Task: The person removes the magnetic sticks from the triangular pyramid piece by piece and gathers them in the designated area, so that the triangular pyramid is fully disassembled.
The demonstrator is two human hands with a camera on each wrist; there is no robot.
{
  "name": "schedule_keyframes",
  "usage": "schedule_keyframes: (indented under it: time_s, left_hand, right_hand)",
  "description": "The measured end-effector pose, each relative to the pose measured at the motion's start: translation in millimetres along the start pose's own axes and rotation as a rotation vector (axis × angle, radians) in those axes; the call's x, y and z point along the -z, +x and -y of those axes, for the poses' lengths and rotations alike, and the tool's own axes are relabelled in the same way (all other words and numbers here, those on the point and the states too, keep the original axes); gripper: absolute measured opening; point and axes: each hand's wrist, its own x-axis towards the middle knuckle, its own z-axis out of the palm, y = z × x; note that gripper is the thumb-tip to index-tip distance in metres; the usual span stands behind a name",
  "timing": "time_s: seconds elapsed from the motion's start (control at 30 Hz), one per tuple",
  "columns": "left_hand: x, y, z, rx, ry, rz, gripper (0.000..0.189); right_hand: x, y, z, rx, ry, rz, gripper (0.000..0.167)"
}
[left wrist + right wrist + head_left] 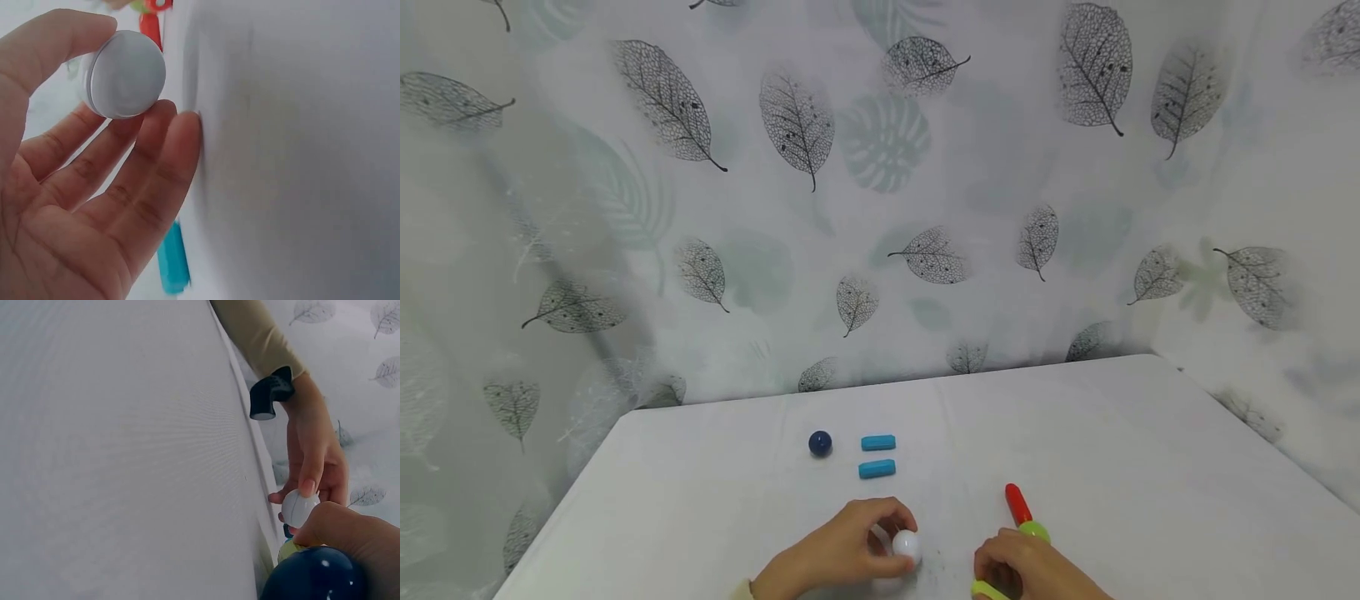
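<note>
My left hand (850,546) pinches a glossy white ball (907,546) between thumb and fingertips, close over the table. A seam runs round the ball (128,75) in the left wrist view. To its right, my right hand (1026,562) grips a yellow-green stick (988,590), partly hidden by the fingers. In the right wrist view, a dark blue ball (315,575) sits large in front, against the yellow-green stick (289,550). Just beyond the right hand, a green ball (1035,531) meets the end of a red stick (1017,503).
Two blue sticks (877,442) lie one behind the other on the white table (722,475), past the left hand. Left of them is another dark blue ball (820,443). A leaf-patterned curtain (865,208) hangs behind the table and along its sides.
</note>
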Motion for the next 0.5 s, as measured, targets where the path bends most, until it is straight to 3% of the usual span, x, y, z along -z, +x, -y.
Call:
schedule_keyframes:
  time_s: [0.13,0.37,0.5]
  left_hand:
    - [8.8,-8.7,2.7,0.016,0.035,-0.045,0.023]
    - [24.8,-20.7,9.2,0.047,0.092,-0.114,0.026]
    - [33.9,-24.6,13.6,0.062,0.133,-0.154,0.028]
  right_hand:
    - [-1,-0.7,-1,-0.014,0.000,-0.010,0.010]
    - [-3,-3.4,-3,0.052,0.027,-0.017,0.008]
    - [-2,-2.3,-4,0.050,0.051,-0.003,0.010]
